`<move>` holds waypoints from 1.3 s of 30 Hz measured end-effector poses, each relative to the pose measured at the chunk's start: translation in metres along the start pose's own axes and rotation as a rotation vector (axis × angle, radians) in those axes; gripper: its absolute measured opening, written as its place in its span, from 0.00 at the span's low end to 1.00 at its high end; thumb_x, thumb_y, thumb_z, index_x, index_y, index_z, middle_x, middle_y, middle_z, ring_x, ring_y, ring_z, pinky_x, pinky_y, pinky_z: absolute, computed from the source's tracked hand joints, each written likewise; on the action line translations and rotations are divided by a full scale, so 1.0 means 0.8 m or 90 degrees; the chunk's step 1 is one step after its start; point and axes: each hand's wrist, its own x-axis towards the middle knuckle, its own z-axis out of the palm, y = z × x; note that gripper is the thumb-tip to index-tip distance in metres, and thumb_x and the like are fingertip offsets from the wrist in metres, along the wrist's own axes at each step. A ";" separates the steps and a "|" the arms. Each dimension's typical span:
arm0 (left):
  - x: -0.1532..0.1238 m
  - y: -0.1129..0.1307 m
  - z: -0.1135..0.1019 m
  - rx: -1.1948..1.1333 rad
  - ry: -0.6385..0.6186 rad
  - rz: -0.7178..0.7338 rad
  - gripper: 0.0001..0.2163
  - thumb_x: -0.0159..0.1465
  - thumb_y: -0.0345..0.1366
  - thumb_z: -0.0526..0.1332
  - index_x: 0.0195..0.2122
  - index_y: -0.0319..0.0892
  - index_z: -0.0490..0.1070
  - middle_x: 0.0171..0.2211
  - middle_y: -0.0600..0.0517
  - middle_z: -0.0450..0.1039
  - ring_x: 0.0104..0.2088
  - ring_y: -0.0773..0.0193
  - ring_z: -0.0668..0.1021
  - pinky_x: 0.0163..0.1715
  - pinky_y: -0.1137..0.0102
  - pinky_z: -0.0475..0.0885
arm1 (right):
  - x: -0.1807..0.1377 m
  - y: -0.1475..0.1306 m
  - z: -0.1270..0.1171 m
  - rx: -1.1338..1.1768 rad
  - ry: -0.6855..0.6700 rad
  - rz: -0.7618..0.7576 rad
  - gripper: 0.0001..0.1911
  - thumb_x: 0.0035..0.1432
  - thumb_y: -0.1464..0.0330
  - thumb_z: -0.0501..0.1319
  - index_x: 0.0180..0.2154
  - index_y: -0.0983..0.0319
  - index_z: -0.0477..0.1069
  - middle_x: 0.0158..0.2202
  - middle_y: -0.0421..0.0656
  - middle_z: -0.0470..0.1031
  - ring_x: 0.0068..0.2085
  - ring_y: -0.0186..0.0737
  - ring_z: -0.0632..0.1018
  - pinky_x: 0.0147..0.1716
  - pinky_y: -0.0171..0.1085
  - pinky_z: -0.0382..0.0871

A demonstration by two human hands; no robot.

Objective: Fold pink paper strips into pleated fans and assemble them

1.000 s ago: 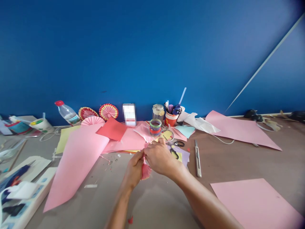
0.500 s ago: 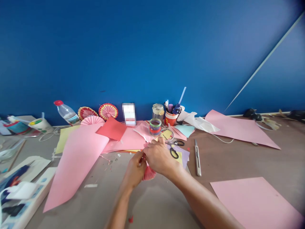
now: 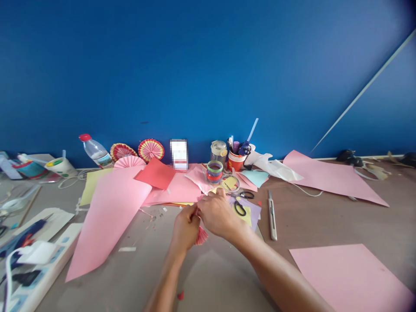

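Note:
Both my hands meet over the middle of the table. My left hand [image 3: 183, 227] and my right hand [image 3: 218, 214] are closed together on a small pleated pink paper fan [image 3: 201, 236], whose fanned end sticks out below my fingers. Black-handled scissors [image 3: 241, 207] lie just right of my right hand on lilac and yellow paper. A stack of coloured tape rolls [image 3: 214, 171] stands behind my hands.
A large pink sheet [image 3: 107, 216] lies to the left and another [image 3: 344, 277] at the front right. A craft knife [image 3: 272, 214] lies to the right. Finished paper rosettes [image 3: 150, 149], a water bottle [image 3: 95, 151] and a red pen cup [image 3: 235, 160] stand along the blue wall.
My hands have stayed together on the pleated fan, turning it slightly. The view has shifted a little, so things on the table sit slightly right and higher.

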 end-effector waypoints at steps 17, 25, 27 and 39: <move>-0.001 0.001 -0.005 -0.058 0.007 -0.038 0.09 0.51 0.27 0.51 0.27 0.41 0.70 0.24 0.56 0.65 0.29 0.66 0.68 0.31 0.72 0.63 | -0.004 -0.001 -0.004 0.005 0.019 0.049 0.06 0.55 0.72 0.54 0.33 0.64 0.69 0.31 0.47 0.76 0.34 0.43 0.74 0.40 0.41 0.49; -0.002 -0.002 -0.001 -0.036 0.009 -0.050 0.05 0.51 0.30 0.51 0.23 0.42 0.65 0.21 0.57 0.57 0.25 0.68 0.61 0.25 0.74 0.56 | -0.010 0.011 -0.009 -0.024 0.065 0.017 0.05 0.54 0.74 0.54 0.35 0.63 0.66 0.29 0.45 0.74 0.34 0.42 0.72 0.39 0.40 0.47; -0.002 0.001 -0.002 -0.043 0.002 -0.045 0.04 0.51 0.29 0.51 0.23 0.42 0.63 0.22 0.57 0.55 0.25 0.68 0.61 0.25 0.74 0.56 | -0.010 0.012 -0.009 -0.024 0.090 0.012 0.05 0.55 0.74 0.53 0.35 0.63 0.66 0.29 0.45 0.74 0.35 0.42 0.71 0.39 0.40 0.47; -0.004 0.007 -0.005 -0.078 -0.048 -0.071 0.04 0.52 0.33 0.52 0.21 0.43 0.57 0.21 0.58 0.50 0.23 0.69 0.59 0.25 0.75 0.58 | -0.004 0.016 -0.006 -0.023 0.137 0.031 0.05 0.56 0.75 0.53 0.33 0.63 0.66 0.28 0.44 0.74 0.35 0.40 0.71 0.39 0.40 0.46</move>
